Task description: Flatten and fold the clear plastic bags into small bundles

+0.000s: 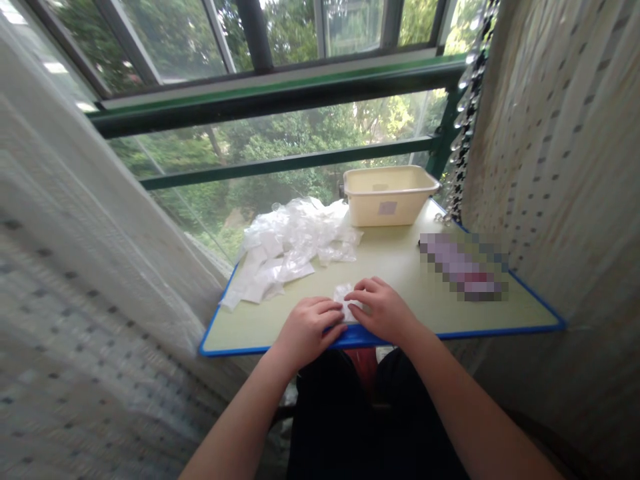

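A small crumpled piece of clear white plastic (344,293), seemingly a little bag, lies at the table's near edge between my hands. My left hand (311,325) rests at its left side, palm down, with fingers stretched over its edge and the thumb apart. From the right, my right hand (383,308) reaches over the plastic; its fingers are slightly bent and spread, and the fingertips are at or just above it. Part of the plastic is hidden under the fingers.
A heap of clear plastic bags (300,233) covers the table's back left. Behind, to the right, stands a cream plastic bin (385,207). A blurred-out pinkish object (460,267) lies on the right of the blue-edged table (395,267). Curtains (550,200) hang at both sides.
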`<state>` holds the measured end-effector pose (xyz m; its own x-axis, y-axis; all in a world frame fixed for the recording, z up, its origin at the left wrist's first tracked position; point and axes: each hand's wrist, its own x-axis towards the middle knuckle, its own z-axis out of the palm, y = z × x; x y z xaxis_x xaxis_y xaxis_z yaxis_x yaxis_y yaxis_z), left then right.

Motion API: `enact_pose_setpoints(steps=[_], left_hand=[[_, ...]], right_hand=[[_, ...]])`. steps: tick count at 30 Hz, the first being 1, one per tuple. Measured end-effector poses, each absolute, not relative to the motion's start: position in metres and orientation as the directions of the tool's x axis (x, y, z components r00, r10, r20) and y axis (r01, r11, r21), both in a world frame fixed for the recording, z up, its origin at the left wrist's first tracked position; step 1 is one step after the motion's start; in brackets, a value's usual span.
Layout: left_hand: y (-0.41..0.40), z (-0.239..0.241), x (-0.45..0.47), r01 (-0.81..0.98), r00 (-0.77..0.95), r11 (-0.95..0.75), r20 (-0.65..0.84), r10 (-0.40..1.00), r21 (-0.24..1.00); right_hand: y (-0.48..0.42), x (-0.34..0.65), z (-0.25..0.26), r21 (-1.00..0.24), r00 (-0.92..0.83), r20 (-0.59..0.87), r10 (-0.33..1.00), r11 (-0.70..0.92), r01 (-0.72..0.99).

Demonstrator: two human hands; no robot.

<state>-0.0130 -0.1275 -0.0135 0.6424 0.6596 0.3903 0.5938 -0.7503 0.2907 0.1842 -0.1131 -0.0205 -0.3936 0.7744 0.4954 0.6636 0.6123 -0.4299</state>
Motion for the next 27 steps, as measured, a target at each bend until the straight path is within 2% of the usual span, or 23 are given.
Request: enact_pose_setpoints(steps=[3, 9, 13, 18, 24, 27], left_hand=[[-0.128, -0.014, -0.014, 0.592, 0.63, -0.75, 0.412, 0.658, 0.293], [-0.128, -0.018, -0.017, 0.62, 0.558, -0.715, 0.458, 0.692, 0.324], [-0.127, -0.018, -0.017, 0.611, 0.61, -0.752, 0.458, 0.646, 0.247], [-0.125, -0.012, -0.016, 0.619, 0.683, -0.772, 0.386, 0.62, 0.144], [-0.121, -0.009, -0.017, 0.666, 0.673, -0.736, 0.326, 0.663, 0.12], [-0.124, -0.007, -0.015, 0.703, 0.673, -0.709, 0.272, 0.688, 0.056]], right_hand=[[-0.113, 0.185, -0.022, -0.402, -0.445, 0.447, 0.776, 0.618, 0.675], [-0.107, 0.187, -0.023, -0.462, -0.472, 0.383, 0.794, 0.607, 0.647], [-0.106, 0.188, -0.025, -0.472, -0.458, 0.366, 0.81, 0.586, 0.659], [-0.102, 0.187, -0.027, -0.462, -0.454, 0.375, 0.808, 0.588, 0.664], [-0.118, 0.188, -0.023, -0.501, -0.384, 0.436, 0.814, 0.574, 0.647], [-0.138, 0.189, -0.022, -0.465, -0.428, 0.427, 0.796, 0.6, 0.651]])
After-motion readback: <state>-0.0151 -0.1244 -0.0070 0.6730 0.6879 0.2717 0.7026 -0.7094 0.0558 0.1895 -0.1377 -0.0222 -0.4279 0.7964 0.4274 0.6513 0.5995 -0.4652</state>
